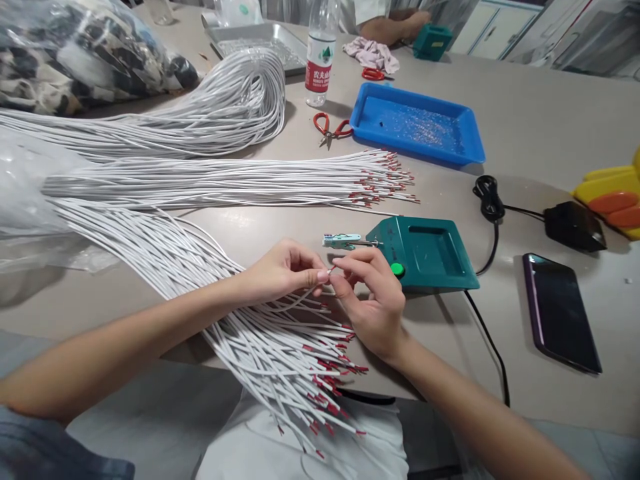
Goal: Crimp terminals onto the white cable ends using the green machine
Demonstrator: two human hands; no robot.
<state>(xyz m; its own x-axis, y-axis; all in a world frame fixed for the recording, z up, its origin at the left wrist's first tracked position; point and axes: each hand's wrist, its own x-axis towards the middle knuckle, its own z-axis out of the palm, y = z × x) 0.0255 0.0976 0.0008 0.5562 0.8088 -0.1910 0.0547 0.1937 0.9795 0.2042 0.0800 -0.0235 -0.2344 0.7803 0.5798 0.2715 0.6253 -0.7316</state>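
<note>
Between thumb and fingers, my left hand (293, 270) pinches a white cable close to its end. My right hand (373, 293) has its fingertips closed on the red tip of that same cable, and the two hands nearly meet. Under my forearm a loose bundle of white cables (270, 347) with red ends fans out over the table's front edge. Just beyond my right hand stands a green device (430, 250) with a round green button and a small clip-like head at its left. A second bundle of red-tipped cables (240, 180) lies straight behind my hands.
Farther back are a coiled cable bundle (250, 100), a water bottle (320, 60), red-handled snips (329, 130) and a blue tray (420, 123) with scraps. A phone (563, 313), a black adapter (575, 225) and a cord lie right. Another person's arm (393, 28) rests at the far side.
</note>
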